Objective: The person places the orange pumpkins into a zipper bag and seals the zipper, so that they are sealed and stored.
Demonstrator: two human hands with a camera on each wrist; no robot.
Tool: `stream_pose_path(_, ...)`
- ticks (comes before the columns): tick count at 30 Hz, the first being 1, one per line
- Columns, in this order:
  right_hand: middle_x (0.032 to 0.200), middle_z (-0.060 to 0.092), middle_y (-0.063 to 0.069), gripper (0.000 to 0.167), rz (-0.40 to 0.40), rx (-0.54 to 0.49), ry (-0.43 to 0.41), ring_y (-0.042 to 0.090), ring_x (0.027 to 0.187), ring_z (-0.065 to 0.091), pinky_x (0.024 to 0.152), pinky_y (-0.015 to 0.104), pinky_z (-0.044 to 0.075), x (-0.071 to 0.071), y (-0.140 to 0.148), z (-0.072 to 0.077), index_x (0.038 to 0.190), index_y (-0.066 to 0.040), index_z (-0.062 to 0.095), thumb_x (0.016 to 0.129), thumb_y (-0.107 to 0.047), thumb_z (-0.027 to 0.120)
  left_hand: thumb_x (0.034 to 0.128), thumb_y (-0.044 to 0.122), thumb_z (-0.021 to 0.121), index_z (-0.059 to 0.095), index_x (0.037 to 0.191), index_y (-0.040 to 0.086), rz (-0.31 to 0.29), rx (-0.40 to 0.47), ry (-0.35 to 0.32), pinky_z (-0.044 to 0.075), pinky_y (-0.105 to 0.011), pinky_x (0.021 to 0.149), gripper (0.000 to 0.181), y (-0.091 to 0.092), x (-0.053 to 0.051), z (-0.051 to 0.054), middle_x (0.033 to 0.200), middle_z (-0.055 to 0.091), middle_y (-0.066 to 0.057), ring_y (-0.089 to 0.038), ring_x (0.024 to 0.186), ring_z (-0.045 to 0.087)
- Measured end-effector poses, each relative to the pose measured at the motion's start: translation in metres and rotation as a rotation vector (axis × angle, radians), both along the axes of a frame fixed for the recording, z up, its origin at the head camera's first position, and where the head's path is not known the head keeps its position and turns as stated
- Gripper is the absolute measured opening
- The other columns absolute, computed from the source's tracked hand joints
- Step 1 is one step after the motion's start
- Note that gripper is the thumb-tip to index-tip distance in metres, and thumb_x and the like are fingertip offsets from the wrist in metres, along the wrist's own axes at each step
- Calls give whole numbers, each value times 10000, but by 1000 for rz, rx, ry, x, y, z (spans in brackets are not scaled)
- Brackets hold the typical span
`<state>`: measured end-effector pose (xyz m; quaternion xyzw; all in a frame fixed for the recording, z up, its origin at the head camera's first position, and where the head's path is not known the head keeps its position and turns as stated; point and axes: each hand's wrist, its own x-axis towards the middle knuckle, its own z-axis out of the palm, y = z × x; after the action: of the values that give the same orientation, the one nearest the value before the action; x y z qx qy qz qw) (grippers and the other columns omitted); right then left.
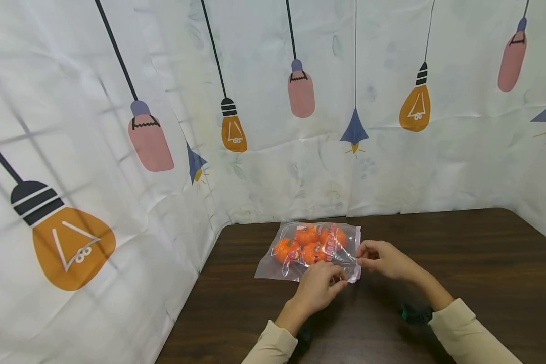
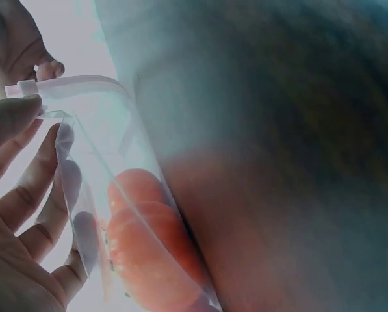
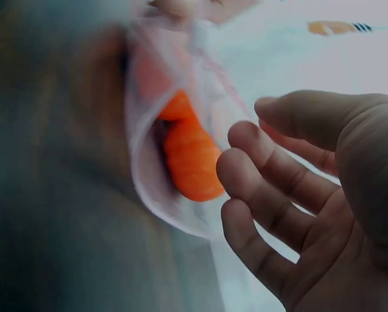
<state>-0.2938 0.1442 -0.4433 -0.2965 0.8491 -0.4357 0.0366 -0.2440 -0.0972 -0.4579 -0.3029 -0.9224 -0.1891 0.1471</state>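
Note:
A clear zip bag [image 1: 274, 269] with a pale pink zip strip lies on the dark table, its mouth toward the right. Several round, ribbed orange pieces [image 1: 307, 234] fill it; their exact kind is unclear through the printed plastic. My left hand [image 1: 316, 288] pinches the near corner of the mouth between thumb and forefinger, its other fingers behind the film in the left wrist view. At the strip's right side, my right hand [image 1: 389, 260] holds the upper lip between thumb and forefinger. The mouth [image 3: 136, 162] gapes in the right wrist view.
The brown wooden table [image 1: 459, 242] extends right and toward me. White curtains [image 1: 264, 182] printed with lamps and bulbs stand behind it and along its left side. A small dark object with a green spot [image 1: 405, 314] shows below my right wrist.

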Motion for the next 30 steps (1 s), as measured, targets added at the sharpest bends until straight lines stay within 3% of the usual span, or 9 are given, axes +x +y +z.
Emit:
stream_pose_path(6, 846, 665, 11, 62, 106, 49, 14, 39, 715, 574, 620, 236, 520, 10, -4, -7, 1007, -119, 661, 972, -164, 686, 944, 328, 731, 763, 927, 255, 18, -5, -51, 442, -160, 716, 81, 0, -1, -1, 803, 672, 140, 9, 768, 535)
stream_pose_path(20, 802, 630, -55, 104, 157, 24, 22, 30, 716, 580, 627, 228, 529, 11, -6, -13, 966, -147, 670, 928, -201, 751, 957, 329, 716, 735, 912, 253, 43, 29, -79, 451, -173, 710, 90, -1, -1, -1, 794, 658, 142, 13, 759, 541)
stream_pose_path(30, 772, 608, -65, 126, 137, 9, 50, 27, 684, 559, 600, 232, 514, 14, -12, -16, 955, -164, 663, 911, -205, 775, 966, 336, 704, 725, 914, 247, 57, 21, -69, 436, -170, 701, 106, 0, 0, 0, 771, 635, 139, 15, 736, 520)
